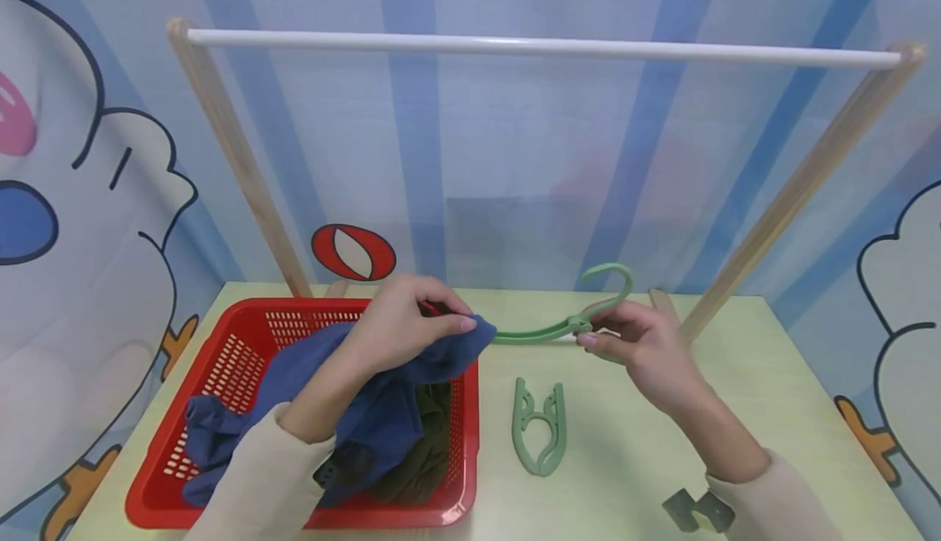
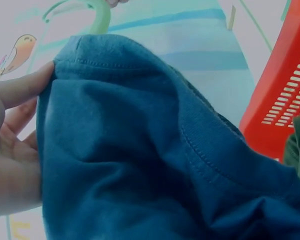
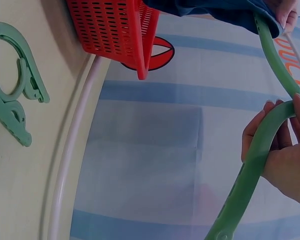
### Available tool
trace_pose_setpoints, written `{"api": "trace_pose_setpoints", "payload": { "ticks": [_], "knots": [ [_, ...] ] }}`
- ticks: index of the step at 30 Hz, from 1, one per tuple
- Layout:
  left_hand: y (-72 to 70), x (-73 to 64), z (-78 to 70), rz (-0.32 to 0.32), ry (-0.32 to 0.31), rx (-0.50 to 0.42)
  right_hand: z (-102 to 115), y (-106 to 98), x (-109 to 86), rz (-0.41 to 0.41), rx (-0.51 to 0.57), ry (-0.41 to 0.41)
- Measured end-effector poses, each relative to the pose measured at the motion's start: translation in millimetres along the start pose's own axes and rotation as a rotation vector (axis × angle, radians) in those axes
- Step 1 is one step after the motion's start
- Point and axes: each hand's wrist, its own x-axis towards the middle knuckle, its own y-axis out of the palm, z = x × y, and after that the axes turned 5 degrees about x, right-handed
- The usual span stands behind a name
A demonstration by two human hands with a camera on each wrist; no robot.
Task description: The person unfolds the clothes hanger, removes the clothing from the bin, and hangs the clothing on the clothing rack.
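Observation:
My left hand (image 1: 400, 324) pinches a corner of a blue T-shirt (image 1: 385, 410) between thumb and fingers, raised over the basket's right rim. The rest of the shirt lies bunched in the red basket (image 1: 470, 476). In the left wrist view the stitched neckline (image 2: 200, 145) curves away from the pinched shoulder. My right hand (image 1: 654, 349) grips a green folding hanger (image 1: 532, 335) near its middle joint, with the hook rising above the fingers. One hanger arm reaches left, and its end is hidden in the blue cloth, as the right wrist view also shows.
A second green hanger (image 1: 540, 431), folded up, lies on the pale table (image 1: 625, 459) right of the basket. Dark green cloth (image 1: 422, 451) is in the basket under the shirt. Behind stands a rack with a white rail (image 1: 544, 46) and wooden posts (image 1: 801, 190), before a patterned backdrop.

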Motion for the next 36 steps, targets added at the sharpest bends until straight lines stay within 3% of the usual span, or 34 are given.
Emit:
{"api": "trace_pose_setpoints", "payload": {
  "ticks": [8, 14, 18, 22, 26, 29, 32, 36],
  "knots": [
    [4.4, 5.8, -17.2, -0.039, -0.006, -0.007, 3.3, 1.2, 0.8, -0.006, 0.061, -0.026],
    [8.2, 11.6, -32.1, -0.019, -0.005, -0.011, 10.8, 5.5, 3.9, 0.02, 0.107, -0.102],
    [9.4, 12.3, -29.2, 0.021, -0.028, 0.004, 13.3, 5.2, 4.6, 0.033, 0.108, -0.103],
    [6.0, 10.8, -23.9, 0.112, -0.057, 0.022, 11.5, 4.4, 3.4, 0.031, 0.093, -0.084],
    [-0.4, 8.9, -20.2, 0.167, -0.044, 0.104, 8.6, 2.8, 2.7, 0.035, 0.115, -0.059],
    [-0.6, 7.8, -18.0, 0.181, -0.045, 0.151, 7.9, 2.1, 2.5, 0.026, 0.092, -0.046],
    [4.5, 7.3, -16.2, 0.18, -0.066, 0.134, 9.0, 4.4, 2.7, 0.005, 0.021, -0.022],
    [12.2, 7.9, -15.0, 0.16, -0.049, 0.094, 11.7, 10.5, 4.5, -0.002, -0.036, 0.034]
  ]
}}
